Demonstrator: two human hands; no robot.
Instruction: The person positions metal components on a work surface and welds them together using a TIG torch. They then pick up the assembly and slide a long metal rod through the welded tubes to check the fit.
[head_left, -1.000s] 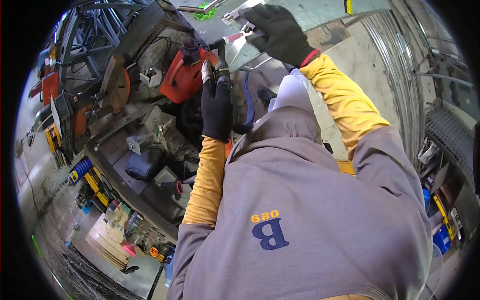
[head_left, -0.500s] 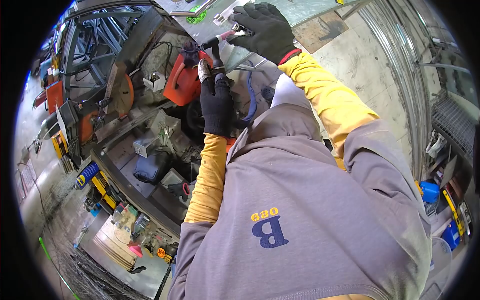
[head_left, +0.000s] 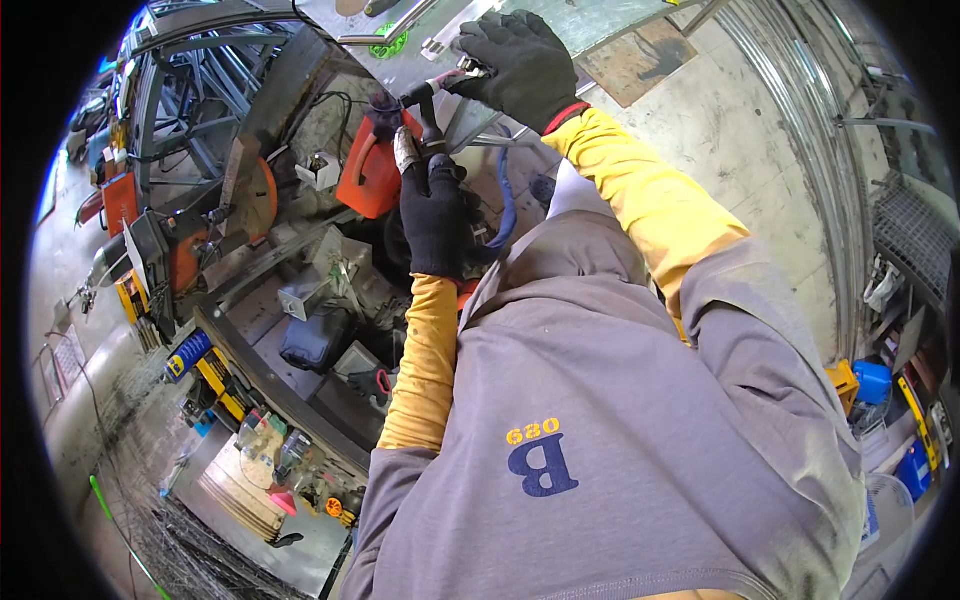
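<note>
Black-gloved, my left hand (head_left: 436, 225) is wrapped round the handle of what looks like a TIG welding torch (head_left: 430, 118). The torch's dark head and pinkish nozzle (head_left: 441, 83) point right, towards my other hand. My right hand (head_left: 520, 68), also in a dark glove with a red cuff, has its thumb and fingers closed on a small shiny metal piece (head_left: 474, 67) at the nozzle's tip. Its exact kind is hard to make out. Behind the hands lies a metal sheet tabletop (head_left: 590, 22).
An orange-red case (head_left: 368, 180) stands just beyond my left hand. A blue hose (head_left: 507, 195) hangs beside it. At left, a metal-framed bench (head_left: 290, 385) holds boxes and tools. Long metal bars (head_left: 790, 110) run along the right. A brown plate (head_left: 640, 65) lies on the floor.
The view has shifted slightly. My right hand has come a little left and down, staying at the torch's tip. My left hand keeps its hold on the torch.
</note>
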